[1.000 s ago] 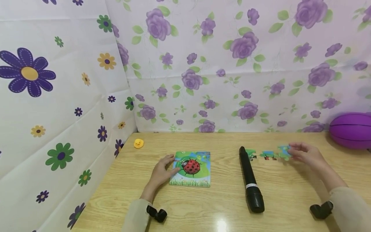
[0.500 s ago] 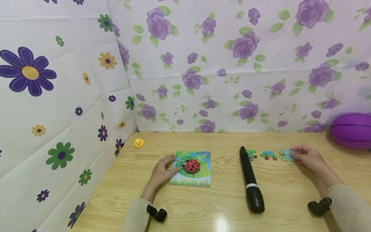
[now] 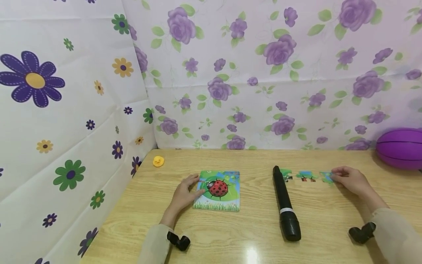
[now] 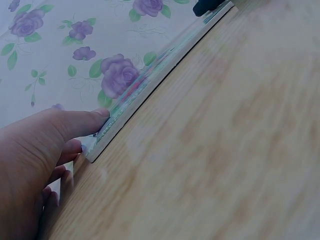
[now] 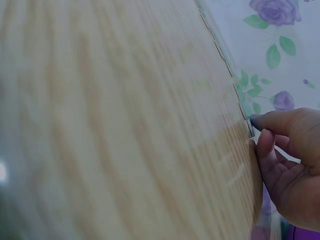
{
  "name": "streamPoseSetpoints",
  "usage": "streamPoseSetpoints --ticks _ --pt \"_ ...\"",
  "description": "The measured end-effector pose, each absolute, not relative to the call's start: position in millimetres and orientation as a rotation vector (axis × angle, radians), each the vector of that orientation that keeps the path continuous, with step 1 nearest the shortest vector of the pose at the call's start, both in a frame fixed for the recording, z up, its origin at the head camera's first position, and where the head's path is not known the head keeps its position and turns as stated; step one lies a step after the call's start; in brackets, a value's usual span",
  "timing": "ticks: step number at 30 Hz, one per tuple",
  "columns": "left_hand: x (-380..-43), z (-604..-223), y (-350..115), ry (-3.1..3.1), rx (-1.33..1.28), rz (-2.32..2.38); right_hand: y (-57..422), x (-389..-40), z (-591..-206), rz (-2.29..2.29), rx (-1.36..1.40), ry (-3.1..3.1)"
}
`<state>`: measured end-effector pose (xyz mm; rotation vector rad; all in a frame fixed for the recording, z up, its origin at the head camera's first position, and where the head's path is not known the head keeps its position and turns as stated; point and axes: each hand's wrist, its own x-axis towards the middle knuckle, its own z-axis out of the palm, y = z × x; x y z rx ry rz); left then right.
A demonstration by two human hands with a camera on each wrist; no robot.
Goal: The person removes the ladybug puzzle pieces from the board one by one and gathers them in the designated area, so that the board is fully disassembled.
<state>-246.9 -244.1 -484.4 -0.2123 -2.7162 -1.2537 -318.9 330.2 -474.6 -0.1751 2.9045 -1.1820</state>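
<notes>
Left grip [image 3: 184,192]: thumb and fingers apart, not clamped. The thumb lies over the left edge of the ladybird board [image 3: 216,191]; the other fingers rest beside that edge. The board lies flat left of centre on the wood-grain surface [image 3: 250,205], its printed grass strip toward the near side.

Right grip [image 3: 352,180]: thumb and fingertips pinched on the right edge of the right puzzle piece [image 3: 325,177], the remaining fingers curled near the surface. This piece lies at the right end of a row of three, toward the far side. The middle puzzle piece [image 3: 306,176] lies just left of it, a gap between them. The left puzzle piece [image 3: 285,173] is next to the far end of the black microphone [image 3: 286,207]; whether the two touch cannot be determined.

The microphone lies between the board and the right grip, pointing from far to near, its thicker head at the near end beyond a white band. A yellow duck [image 3: 158,161] stands at the far left corner. A purple ball [image 3: 400,148] sits at the far right, before the flowered cloth [image 3: 197,117].
</notes>
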Motion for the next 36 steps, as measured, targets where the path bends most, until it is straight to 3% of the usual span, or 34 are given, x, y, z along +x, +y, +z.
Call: streamPoseSetpoints --ticks 17,36 --pt "-247 -485 -243 -2.702 -0.233 -1.275 333 -319 -470 -1.361 -0.076 2.755" --pt "-246 -483 -243 -2.711 -0.233 -1.261 281 -325 -418 -1.541 -0.162 2.618"
